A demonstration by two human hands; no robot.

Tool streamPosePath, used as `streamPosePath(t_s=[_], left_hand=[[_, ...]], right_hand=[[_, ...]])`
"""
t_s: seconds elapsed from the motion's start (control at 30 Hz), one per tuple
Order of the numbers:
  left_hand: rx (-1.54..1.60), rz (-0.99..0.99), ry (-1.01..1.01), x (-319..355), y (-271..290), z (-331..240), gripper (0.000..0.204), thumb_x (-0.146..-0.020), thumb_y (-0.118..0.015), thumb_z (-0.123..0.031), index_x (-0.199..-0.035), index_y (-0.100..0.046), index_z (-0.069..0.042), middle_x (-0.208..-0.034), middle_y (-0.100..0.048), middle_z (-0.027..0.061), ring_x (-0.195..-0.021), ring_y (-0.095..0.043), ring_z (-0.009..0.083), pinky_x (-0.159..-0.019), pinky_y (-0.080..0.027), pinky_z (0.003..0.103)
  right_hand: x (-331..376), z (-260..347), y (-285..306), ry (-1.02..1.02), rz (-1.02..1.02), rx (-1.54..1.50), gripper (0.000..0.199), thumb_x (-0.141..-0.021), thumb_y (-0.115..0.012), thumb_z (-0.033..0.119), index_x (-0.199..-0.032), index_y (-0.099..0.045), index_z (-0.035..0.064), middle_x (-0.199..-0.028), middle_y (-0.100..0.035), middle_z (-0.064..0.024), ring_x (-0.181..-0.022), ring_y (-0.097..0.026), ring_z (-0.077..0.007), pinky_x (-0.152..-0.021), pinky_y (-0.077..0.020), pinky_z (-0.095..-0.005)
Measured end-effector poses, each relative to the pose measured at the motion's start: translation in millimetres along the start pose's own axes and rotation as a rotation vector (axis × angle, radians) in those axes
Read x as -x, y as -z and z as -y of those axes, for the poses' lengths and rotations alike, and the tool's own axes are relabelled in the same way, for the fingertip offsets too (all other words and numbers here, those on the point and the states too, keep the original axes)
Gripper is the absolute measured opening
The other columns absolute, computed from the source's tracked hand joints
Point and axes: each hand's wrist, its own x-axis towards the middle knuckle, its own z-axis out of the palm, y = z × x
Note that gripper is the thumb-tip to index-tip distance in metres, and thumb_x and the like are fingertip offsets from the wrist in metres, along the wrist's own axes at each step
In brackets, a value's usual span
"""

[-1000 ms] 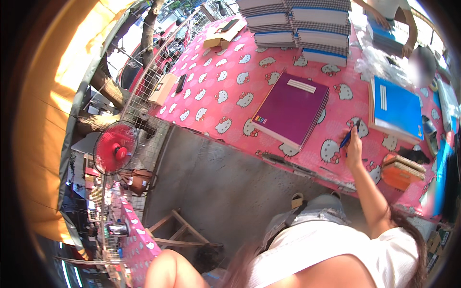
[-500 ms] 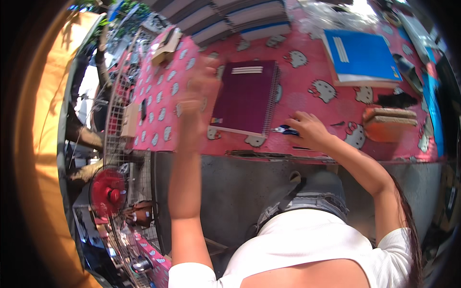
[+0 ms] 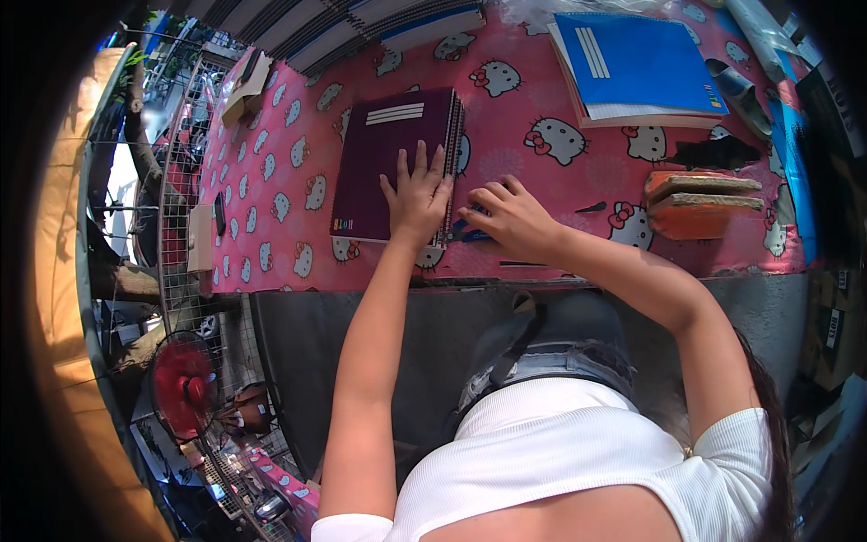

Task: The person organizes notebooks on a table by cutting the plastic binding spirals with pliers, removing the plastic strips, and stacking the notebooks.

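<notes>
The left hand [image 3: 417, 192], raised before, is now laid flat on the purple notebook [image 3: 393, 163]; beside it, the right hand [image 3: 506, 217] is curled, seemingly around a pen [image 3: 470, 237].

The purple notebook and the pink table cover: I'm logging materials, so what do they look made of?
Purple notebook: apparently matte card cover, with a wire spiral along its right edge. Pink table cover: probably printed plastic sheet, since it lies smooth with a faint sheen.

left hand [image 3: 417, 194] flat, right hand [image 3: 508, 217] curled

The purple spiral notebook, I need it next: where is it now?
In the head view, the purple spiral notebook lies left of centre on the pink tablecloth, under the left hand.
</notes>
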Motion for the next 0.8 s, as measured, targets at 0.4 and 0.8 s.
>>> streamPosePath(t_s=[0.4, 0.8], left_hand=[[-0.005, -0.029, -0.012, 3, 2, -1, 0.064, -0.084, -0.061, -0.037, -0.144, -0.041, -0.027, -0.154, -0.029, 0.0073, -0.143, -0.017, 0.0353, -0.107, -0.01, 0.069], [0.072, -0.053, 0.018, 1, 4, -3, 0.066, -0.081, -0.065, -0.028, -0.142, -0.043, -0.029, -0.153, -0.032, 0.0041, -0.143, -0.021, 0.0334, -0.108, -0.009, 0.067]], right_hand=[[-50, -14, 32, -0.846, 0.883, -0.837, 0.064, -0.079, -0.066, 0.056, -0.09, -0.066, -0.0074, -0.076, -0.066, -0.0227, -0.06, -0.066, -0.0313, -0.049, -0.0525, -0.0419], [-14, -10, 1, 0.044, 0.163, -0.101, 0.043, -0.072, -0.074, 0.037, -0.1, -0.057, 0.0097, -0.096, -0.056, -0.008, -0.097, -0.056, -0.0258, -0.082, -0.0437, -0.0439]])
